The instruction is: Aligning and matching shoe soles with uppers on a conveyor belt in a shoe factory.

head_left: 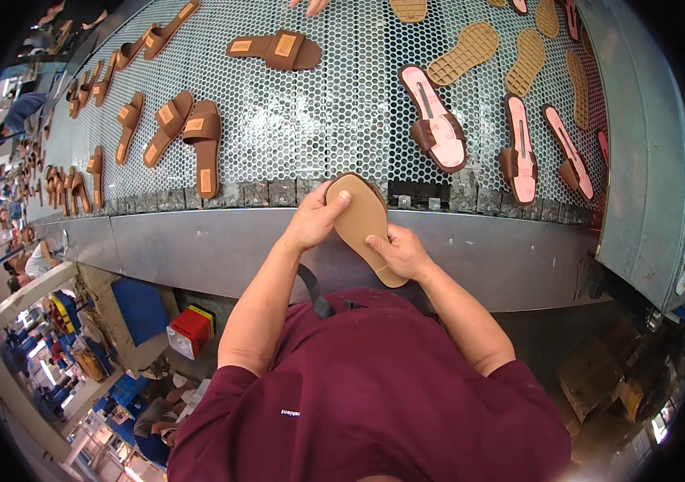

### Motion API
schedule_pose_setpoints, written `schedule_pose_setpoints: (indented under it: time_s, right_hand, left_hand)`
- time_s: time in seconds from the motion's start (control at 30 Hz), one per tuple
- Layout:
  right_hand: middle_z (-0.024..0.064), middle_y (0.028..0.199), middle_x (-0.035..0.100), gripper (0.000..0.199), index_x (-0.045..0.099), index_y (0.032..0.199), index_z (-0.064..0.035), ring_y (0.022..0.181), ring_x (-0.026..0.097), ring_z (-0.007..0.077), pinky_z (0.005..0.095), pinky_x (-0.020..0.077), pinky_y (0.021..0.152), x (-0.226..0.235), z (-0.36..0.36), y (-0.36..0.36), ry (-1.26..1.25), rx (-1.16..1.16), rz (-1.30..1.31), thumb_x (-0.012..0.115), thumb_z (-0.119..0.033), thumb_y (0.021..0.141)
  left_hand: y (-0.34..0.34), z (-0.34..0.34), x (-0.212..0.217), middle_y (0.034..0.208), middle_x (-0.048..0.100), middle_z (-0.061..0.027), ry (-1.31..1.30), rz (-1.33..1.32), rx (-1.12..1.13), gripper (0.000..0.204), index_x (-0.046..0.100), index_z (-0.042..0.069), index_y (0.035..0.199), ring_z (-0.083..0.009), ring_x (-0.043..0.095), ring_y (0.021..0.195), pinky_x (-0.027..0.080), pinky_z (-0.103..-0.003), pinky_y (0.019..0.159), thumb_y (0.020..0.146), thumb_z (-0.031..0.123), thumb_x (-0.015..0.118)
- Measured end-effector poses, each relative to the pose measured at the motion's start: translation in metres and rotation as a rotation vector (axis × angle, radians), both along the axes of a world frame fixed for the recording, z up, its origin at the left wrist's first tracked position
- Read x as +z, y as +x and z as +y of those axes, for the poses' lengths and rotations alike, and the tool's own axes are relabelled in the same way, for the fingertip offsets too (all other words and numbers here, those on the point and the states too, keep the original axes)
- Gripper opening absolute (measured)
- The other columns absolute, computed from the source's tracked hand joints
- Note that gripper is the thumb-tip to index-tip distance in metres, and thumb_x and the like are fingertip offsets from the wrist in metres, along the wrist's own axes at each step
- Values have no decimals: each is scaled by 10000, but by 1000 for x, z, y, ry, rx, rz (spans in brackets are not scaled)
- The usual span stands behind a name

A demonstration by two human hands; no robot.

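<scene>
Both my hands hold one sandal over the near edge of the conveyor, its tan sole facing up. My left hand grips the wide far end, thumb pressed on the sole. Around the narrower near end my right hand is closed, its thumb lying on the sole too. The sandal's upper side is hidden beneath. Just beyond, to the right, lies a brown-strapped upper with a pink underside. A finished-looking brown slide rests on the mesh to the left.
The perforated metal conveyor carries several brown slides on its left, and loose tan soles and pink-bottomed uppers on its right. A grey-green metal housing bounds the right side. Another person's hand shows at the far edge. A red box is lower left.
</scene>
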State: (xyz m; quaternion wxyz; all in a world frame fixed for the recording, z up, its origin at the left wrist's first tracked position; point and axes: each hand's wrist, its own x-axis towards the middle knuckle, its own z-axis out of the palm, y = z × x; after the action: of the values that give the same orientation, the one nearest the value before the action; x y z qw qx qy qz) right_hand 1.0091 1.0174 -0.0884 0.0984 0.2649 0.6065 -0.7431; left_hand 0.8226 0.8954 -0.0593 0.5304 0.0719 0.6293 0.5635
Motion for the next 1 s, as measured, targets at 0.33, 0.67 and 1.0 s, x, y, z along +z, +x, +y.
schedule_pose_setpoints:
  time_s: [0.33, 0.67, 1.0]
  right_hand:
    - [113, 960, 741, 361, 689, 1103, 14, 871, 688, 146, 328, 538, 758, 6, 10, 3, 9, 56, -83, 690, -310, 943]
    - [113, 1019, 709, 441, 559, 1244, 28, 874, 656, 110, 292, 542, 763, -12, 46, 55, -290, -288, -114, 738, -128, 872]
    - [84, 1002, 671, 456, 552, 1265, 11, 868, 618, 108, 273, 526, 754, 26, 57, 36, 48, -185, 4, 688, -125, 852]
  left_hand:
    - [16, 0, -8, 1185, 649, -82, 1, 9, 57, 307, 560, 3, 1280, -129, 618, 1049, 503, -297, 928, 1048, 202, 526]
    - [43, -25, 4, 1244, 624, -156, -145, 803, 183, 527, 502, -7, 1340, -249, 619, 1109, 480, -386, 960, 907, 209, 711]
    - [88, 50, 26, 1139, 594, -116, -3, 1249, -807, 713, 607, 85, 1241, -315, 577, 1077, 450, -454, 921, 624, 316, 879]
